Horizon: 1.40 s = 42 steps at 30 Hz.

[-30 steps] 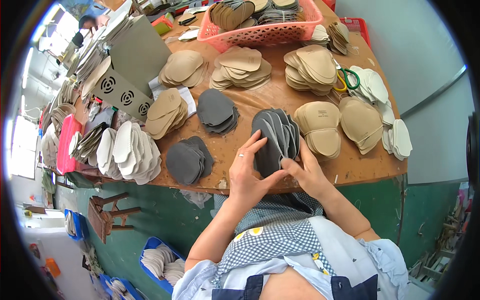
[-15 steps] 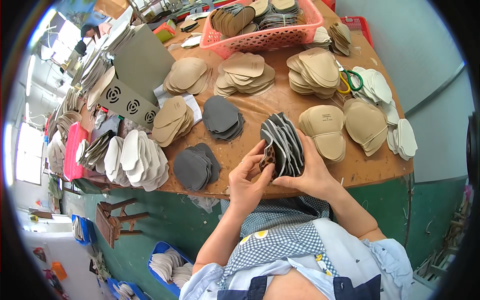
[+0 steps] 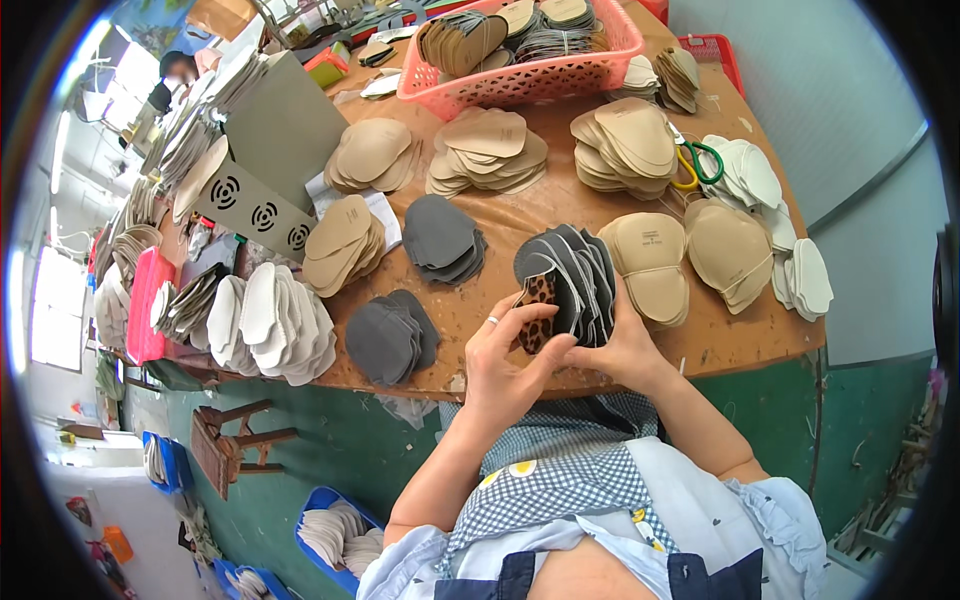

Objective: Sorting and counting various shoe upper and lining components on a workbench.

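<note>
Between my two hands, above the table's near edge, is a fanned stack of dark grey cut pieces with pale edges, a leopard-print piece on its left side. My left hand grips the stack's left and lower side, thumb and fingers closed on it. My right hand holds the right side, its thumb at the bottom near the left thumb. Left of the stack lie two piles of grey pieces. Just right of it sits a tied bundle of beige insole-shaped pieces.
A pink basket full of bundled pieces stands at the back. Beige piles line the table's middle. Green-handled scissors lie at the right. White pieces sit at the left edge; a wooden stool stands on the floor.
The held stack has turned so that more of its dark front and the leopard-print piece show. My left fingers have shifted lower on it; both hands still hold it.
</note>
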Available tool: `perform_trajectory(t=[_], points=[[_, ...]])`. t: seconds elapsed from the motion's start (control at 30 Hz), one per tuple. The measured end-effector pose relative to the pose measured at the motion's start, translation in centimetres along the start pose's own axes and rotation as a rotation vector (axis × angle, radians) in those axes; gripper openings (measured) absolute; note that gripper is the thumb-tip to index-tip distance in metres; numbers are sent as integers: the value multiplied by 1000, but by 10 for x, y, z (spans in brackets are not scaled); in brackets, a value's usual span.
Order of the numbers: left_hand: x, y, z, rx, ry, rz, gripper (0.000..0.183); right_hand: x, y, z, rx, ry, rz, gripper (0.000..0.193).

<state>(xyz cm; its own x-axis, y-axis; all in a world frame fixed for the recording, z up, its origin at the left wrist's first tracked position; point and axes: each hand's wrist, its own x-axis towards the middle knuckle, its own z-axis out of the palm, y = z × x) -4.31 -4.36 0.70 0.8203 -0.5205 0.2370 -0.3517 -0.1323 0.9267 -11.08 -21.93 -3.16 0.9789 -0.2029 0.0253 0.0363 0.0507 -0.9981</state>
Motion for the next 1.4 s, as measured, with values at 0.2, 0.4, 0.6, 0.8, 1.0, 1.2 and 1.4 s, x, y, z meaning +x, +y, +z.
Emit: perform_trajectory(t=[0.2, 0.4, 0.6, 0.8, 1.0, 1.2, 1.4], points=[[2, -2, 2, 155, 23, 30, 24, 1, -9, 5, 10, -27, -19, 114], [1, -11, 5, 169, 145, 107, 17, -1, -8, -3, -71, -54, 3, 99], [2, -11, 6, 153, 179, 115, 14, -3, -6, -2, -38, -7, 51, 94], [-1, -19, 10, 150, 221, 131, 20, -3, -6, -2, -72, 8, 58, 91], [-6, -23, 11, 128, 223, 52, 26, -2, -5, -2, -66, 23, 57, 91], [-8, -28, 14, 179, 248, 93, 23, -2, -7, 0, -31, 22, 60, 91], [-7, -28, 15, 201, 274, 117, 23, -2, -7, 0, -15, 19, 57, 91]])
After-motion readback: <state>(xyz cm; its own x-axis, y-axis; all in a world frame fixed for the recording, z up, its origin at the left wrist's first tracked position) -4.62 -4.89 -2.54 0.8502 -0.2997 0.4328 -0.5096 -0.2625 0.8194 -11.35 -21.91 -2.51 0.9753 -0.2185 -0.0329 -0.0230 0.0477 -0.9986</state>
